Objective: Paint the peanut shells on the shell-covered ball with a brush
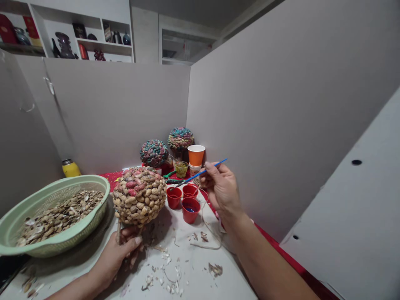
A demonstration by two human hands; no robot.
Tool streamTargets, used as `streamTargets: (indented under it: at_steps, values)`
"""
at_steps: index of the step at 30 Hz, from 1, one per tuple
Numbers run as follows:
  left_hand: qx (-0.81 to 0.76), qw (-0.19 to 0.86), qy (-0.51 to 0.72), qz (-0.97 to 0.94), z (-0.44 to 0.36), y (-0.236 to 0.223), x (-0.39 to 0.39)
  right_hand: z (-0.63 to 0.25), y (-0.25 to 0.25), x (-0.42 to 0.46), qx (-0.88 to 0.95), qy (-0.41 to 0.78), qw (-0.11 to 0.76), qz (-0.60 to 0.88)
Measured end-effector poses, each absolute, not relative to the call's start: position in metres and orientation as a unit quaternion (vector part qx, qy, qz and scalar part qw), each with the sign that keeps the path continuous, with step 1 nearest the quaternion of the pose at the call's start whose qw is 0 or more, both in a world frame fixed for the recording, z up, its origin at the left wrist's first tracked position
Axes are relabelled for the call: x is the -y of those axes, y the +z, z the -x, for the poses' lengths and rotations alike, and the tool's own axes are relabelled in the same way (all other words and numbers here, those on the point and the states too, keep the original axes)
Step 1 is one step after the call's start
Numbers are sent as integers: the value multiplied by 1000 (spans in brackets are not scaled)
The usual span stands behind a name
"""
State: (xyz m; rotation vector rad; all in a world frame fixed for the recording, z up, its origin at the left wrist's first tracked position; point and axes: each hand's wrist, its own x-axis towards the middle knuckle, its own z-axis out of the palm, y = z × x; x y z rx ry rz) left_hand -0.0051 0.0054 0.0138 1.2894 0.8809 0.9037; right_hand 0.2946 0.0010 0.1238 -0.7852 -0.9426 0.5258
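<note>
My left hand is closed around the thin stick legs under a ball covered in peanut shells. Most of its shells are plain tan, with a patch of pink-red ones on top. In my right hand, a blue paintbrush is pinched between thumb and fingers. Its dark bristles point left, at the rim of a small red cup; whether they touch it I cannot tell. Beside that cup stand a second red cup with a stick in it and a third holding dark blue liquid.
A green basket of empty shells stands at the left, near a yellow bottle. Behind are two colourfully painted shell balls, an orange paper cup and a tub of yellow paint. Shell scraps and string litter the white tabletop. Grey panels enclose it.
</note>
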Motion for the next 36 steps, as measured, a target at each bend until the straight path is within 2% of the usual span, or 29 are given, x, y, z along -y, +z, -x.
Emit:
streamTargets:
  at_steps: [5,11,36]
  values:
    - [-374,627,390,-562,4,18,-2,-250,114,15,413,231,817,330]
    - [-361,642,389,-553,2,17,3,-234,105,25,431,157,826,326]
    - [-342,677,387,-524,2,12,1,-240,99,10,449,249,807,293]
